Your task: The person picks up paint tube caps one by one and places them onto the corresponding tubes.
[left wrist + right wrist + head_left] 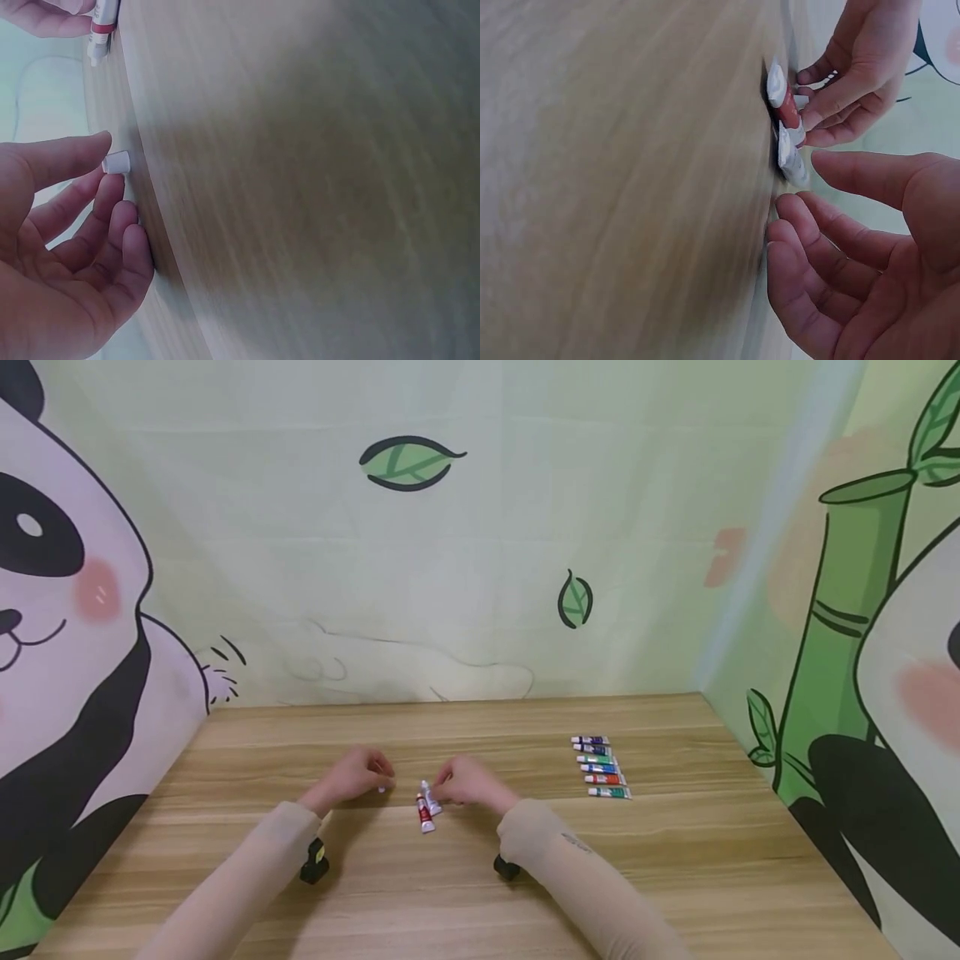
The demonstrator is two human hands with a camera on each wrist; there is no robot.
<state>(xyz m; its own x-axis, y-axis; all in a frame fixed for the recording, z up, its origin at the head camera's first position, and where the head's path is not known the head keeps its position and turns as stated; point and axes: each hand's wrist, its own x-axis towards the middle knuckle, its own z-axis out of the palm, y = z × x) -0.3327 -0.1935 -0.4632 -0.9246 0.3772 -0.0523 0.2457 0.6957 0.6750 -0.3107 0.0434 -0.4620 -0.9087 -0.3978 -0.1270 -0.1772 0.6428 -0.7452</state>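
Observation:
Between thumb and fingertip my left hand (pixel 358 774) pinches a small white cap (pixel 118 162), held low over the wooden table. My right hand (pixel 468 782) is beside a white paint tube (pixel 431 800), its thumb and fingers bent but apart in the right wrist view (pixel 862 247). The tail of that tube lies right at the fingertips, with a gap showing. A red-labelled paint tube (pixel 425 815) with a white tail lies against the white one, between the two hands.
To the right, several small paint tubes (pixel 600 768) with purple, blue, green and red labels lie in a column. The wooden table (pixel 420 893) meets a panda-printed backdrop (pixel 480 610) at its far edge. A small black device sits at each wrist.

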